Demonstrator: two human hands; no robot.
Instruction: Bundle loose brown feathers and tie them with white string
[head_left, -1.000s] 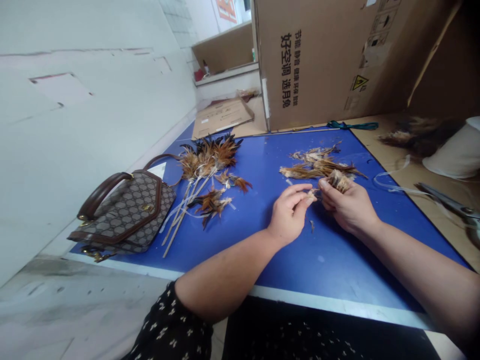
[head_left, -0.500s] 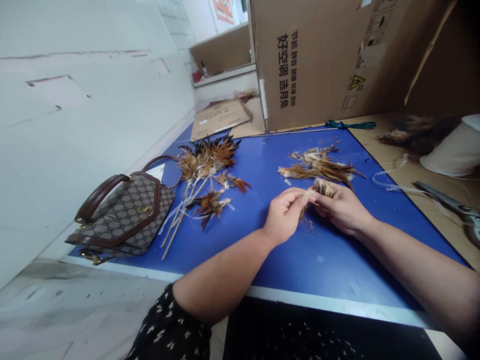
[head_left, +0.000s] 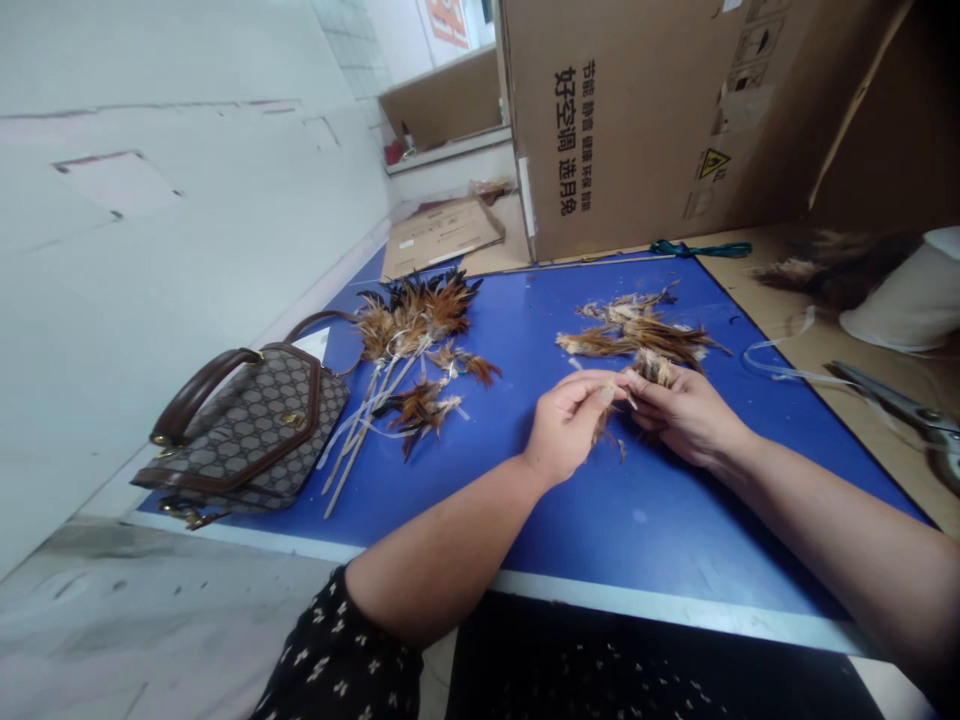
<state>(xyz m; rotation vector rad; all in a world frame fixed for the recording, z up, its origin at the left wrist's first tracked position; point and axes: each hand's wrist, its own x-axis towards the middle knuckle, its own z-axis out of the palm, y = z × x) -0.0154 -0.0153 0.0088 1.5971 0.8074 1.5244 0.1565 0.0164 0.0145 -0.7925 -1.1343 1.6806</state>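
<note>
My right hand [head_left: 694,415] is closed around a small bunch of brown and cream feathers [head_left: 654,368], whose pale quill ends show above the fingers. Close on its left, my left hand [head_left: 568,425] pinches with thumb and forefinger; brown feather tips [head_left: 601,425] hang below the pinch. The fingertips of both hands nearly touch, and fingers partly hide what lies between them. Just beyond the hands, a loose pile of brown feathers [head_left: 641,335] rests on the blue board [head_left: 450,500].
Feather bunches tied on sticks [head_left: 420,315] lie left of centre, with a small feather cluster [head_left: 420,410] nearby. A patterned handbag [head_left: 262,430] stands at the left. Metal snips [head_left: 892,400] and a white cup-like container [head_left: 907,295] are at the right. A large cardboard box [head_left: 637,130] stands behind.
The fingertips of my left hand have drawn slightly left, away from my right hand. The feather bunch in my right hand has turned a little; the rest stays put.
</note>
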